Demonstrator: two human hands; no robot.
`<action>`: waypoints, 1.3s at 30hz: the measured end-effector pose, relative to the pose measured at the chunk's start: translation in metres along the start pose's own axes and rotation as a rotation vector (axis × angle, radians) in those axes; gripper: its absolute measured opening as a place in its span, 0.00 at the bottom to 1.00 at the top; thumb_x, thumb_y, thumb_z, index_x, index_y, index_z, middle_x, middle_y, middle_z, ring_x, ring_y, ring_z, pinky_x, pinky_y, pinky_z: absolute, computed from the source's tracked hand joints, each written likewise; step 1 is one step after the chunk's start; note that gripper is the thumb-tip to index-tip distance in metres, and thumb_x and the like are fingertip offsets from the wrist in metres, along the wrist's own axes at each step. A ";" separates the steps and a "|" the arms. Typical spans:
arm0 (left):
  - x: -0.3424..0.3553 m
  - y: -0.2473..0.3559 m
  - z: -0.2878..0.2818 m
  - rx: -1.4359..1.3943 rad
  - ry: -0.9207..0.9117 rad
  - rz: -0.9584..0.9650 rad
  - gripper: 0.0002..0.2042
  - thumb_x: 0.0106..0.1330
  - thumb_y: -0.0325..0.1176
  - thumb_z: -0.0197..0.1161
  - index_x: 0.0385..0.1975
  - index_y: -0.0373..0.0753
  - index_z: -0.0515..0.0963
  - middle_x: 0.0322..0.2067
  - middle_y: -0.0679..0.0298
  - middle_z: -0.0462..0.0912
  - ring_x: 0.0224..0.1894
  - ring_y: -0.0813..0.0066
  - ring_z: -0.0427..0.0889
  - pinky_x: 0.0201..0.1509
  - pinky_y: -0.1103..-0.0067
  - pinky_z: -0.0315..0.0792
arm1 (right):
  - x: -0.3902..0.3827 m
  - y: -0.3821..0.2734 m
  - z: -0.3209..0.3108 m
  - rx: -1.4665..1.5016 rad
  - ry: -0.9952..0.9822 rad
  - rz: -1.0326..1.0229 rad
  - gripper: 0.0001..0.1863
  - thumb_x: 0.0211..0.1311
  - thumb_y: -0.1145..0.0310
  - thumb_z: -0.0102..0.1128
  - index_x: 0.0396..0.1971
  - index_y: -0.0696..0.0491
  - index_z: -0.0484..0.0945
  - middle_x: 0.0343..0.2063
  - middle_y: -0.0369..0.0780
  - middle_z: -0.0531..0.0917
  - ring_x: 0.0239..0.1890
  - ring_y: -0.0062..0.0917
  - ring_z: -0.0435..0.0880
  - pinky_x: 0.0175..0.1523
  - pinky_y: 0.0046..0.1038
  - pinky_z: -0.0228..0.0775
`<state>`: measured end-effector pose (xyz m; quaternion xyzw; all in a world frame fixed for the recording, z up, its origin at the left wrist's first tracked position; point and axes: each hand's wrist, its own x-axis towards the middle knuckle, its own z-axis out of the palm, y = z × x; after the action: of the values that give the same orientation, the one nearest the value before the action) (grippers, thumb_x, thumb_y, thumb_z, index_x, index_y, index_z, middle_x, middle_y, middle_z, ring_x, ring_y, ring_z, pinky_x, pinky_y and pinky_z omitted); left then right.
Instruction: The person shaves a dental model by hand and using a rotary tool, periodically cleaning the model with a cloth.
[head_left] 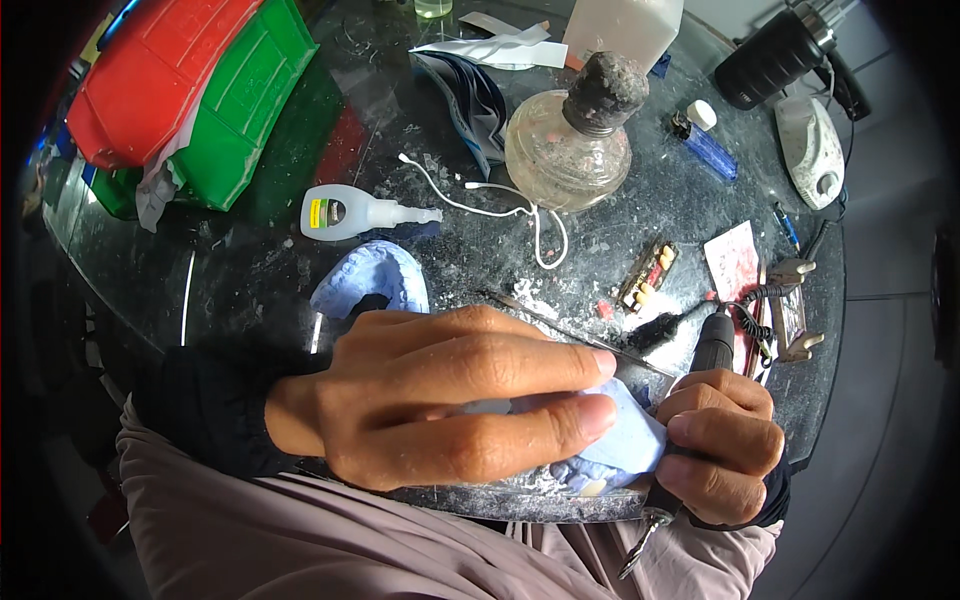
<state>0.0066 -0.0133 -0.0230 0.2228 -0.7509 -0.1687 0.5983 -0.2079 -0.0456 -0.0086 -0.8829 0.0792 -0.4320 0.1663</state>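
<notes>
My left hand (455, 390) reaches across the near edge of the table, its fingers closed over a pale blue plaster dental model (632, 432). That model is tilted, a smooth flat face showing and its tooth side turned down; the fingers hide much of it. Against its right side, my right hand (728, 445) is wrapped round a black rotary handpiece (714, 343). A metal bur (638, 550) sticks out below that fist, pointing down toward my lap, apart from the model. Beyond my left hand lies a second blue dental cast (378, 278), horseshoe-shaped, partly covered by the hand.
Past the casts lie a white squeeze bottle (335, 212), a white cord (540, 235) and a glass spirit burner (568, 150). Red and green bins (235, 130) stand far left. Right of centre are a strip of artificial teeth (650, 275), a handpiece stand (795, 310) and a blue lighter (710, 155).
</notes>
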 end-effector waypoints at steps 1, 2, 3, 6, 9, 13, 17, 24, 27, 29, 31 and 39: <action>0.000 -0.001 0.000 -0.006 0.001 0.001 0.10 0.47 0.19 0.66 0.30 0.29 0.74 0.32 0.46 0.77 0.31 0.58 0.83 0.34 0.76 0.82 | 0.001 0.000 0.000 -0.001 -0.004 -0.001 0.19 0.41 0.70 0.68 0.33 0.54 0.69 0.30 0.40 0.67 0.12 0.21 0.72 0.17 0.21 0.64; 0.000 -0.002 0.000 -0.011 -0.001 0.003 0.10 0.47 0.18 0.65 0.30 0.29 0.74 0.33 0.45 0.77 0.31 0.58 0.82 0.34 0.76 0.81 | 0.001 0.000 -0.001 -0.002 -0.008 -0.002 0.19 0.40 0.70 0.68 0.33 0.54 0.69 0.29 0.40 0.67 0.12 0.20 0.71 0.16 0.20 0.63; 0.000 -0.002 0.000 -0.010 -0.004 0.005 0.10 0.47 0.18 0.65 0.30 0.29 0.74 0.33 0.45 0.77 0.32 0.58 0.82 0.34 0.76 0.81 | 0.000 0.001 0.002 -0.003 -0.007 -0.003 0.19 0.40 0.70 0.68 0.33 0.54 0.69 0.29 0.40 0.67 0.12 0.20 0.71 0.16 0.20 0.63; 0.002 0.000 0.000 -0.027 -0.016 -0.014 0.10 0.47 0.18 0.65 0.29 0.28 0.74 0.33 0.44 0.77 0.32 0.57 0.82 0.35 0.75 0.81 | -0.004 0.003 0.011 -0.038 0.157 -0.033 0.21 0.34 0.78 0.65 0.35 0.55 0.72 0.24 0.38 0.72 0.10 0.15 0.65 0.13 0.17 0.52; 0.000 -0.005 0.009 0.037 0.124 0.025 0.10 0.49 0.24 0.66 0.32 0.31 0.78 0.29 0.51 0.80 0.25 0.67 0.83 0.25 0.80 0.81 | -0.005 0.004 0.009 -0.034 0.156 -0.053 0.21 0.35 0.79 0.64 0.36 0.55 0.72 0.24 0.39 0.72 0.10 0.15 0.65 0.13 0.17 0.52; 0.000 -0.006 0.011 0.047 0.155 0.032 0.09 0.49 0.24 0.66 0.30 0.31 0.78 0.29 0.51 0.80 0.25 0.68 0.83 0.24 0.80 0.81 | -0.003 0.002 0.001 -0.008 0.018 -0.019 0.20 0.38 0.70 0.70 0.32 0.54 0.70 0.28 0.40 0.68 0.11 0.20 0.71 0.14 0.19 0.60; 0.002 -0.001 0.003 0.023 0.078 0.016 0.09 0.48 0.21 0.65 0.29 0.30 0.76 0.31 0.47 0.79 0.28 0.63 0.82 0.30 0.78 0.81 | -0.001 0.002 0.011 -0.067 0.175 -0.038 0.20 0.33 0.77 0.65 0.33 0.54 0.72 0.24 0.38 0.72 0.09 0.15 0.65 0.13 0.17 0.52; 0.002 -0.004 0.000 -0.001 0.008 0.012 0.09 0.47 0.19 0.65 0.28 0.28 0.74 0.33 0.44 0.78 0.32 0.58 0.82 0.34 0.76 0.81 | -0.002 0.004 0.009 -0.042 0.127 -0.008 0.20 0.33 0.78 0.65 0.33 0.53 0.71 0.24 0.38 0.72 0.09 0.15 0.66 0.14 0.17 0.52; 0.002 -0.003 -0.001 0.017 0.004 0.031 0.09 0.47 0.20 0.66 0.29 0.28 0.75 0.33 0.44 0.78 0.32 0.59 0.82 0.35 0.76 0.81 | 0.000 0.003 0.007 -0.036 0.096 -0.003 0.21 0.33 0.79 0.65 0.33 0.53 0.71 0.24 0.38 0.72 0.09 0.15 0.66 0.14 0.17 0.52; 0.002 -0.003 -0.001 0.017 0.009 0.031 0.09 0.47 0.20 0.66 0.29 0.28 0.75 0.33 0.45 0.78 0.32 0.60 0.82 0.34 0.76 0.81 | 0.000 0.002 0.006 -0.037 0.089 0.000 0.21 0.33 0.79 0.65 0.33 0.53 0.71 0.24 0.39 0.72 0.10 0.15 0.67 0.14 0.16 0.52; 0.003 -0.003 -0.001 0.023 0.013 0.027 0.10 0.47 0.20 0.66 0.29 0.28 0.75 0.33 0.45 0.78 0.32 0.60 0.82 0.34 0.77 0.81 | 0.001 0.003 0.005 -0.020 0.076 0.004 0.21 0.33 0.79 0.65 0.33 0.53 0.71 0.24 0.39 0.72 0.10 0.15 0.67 0.14 0.16 0.51; 0.003 -0.002 0.000 0.015 0.021 0.019 0.10 0.46 0.18 0.66 0.27 0.29 0.74 0.32 0.46 0.78 0.31 0.59 0.82 0.33 0.75 0.82 | 0.000 0.003 0.008 -0.022 0.103 0.004 0.21 0.33 0.79 0.65 0.34 0.52 0.71 0.25 0.40 0.72 0.09 0.15 0.67 0.13 0.17 0.52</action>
<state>0.0067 -0.0164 -0.0215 0.2220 -0.7478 -0.1547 0.6062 -0.2020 -0.0465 -0.0143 -0.8611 0.0943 -0.4756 0.1530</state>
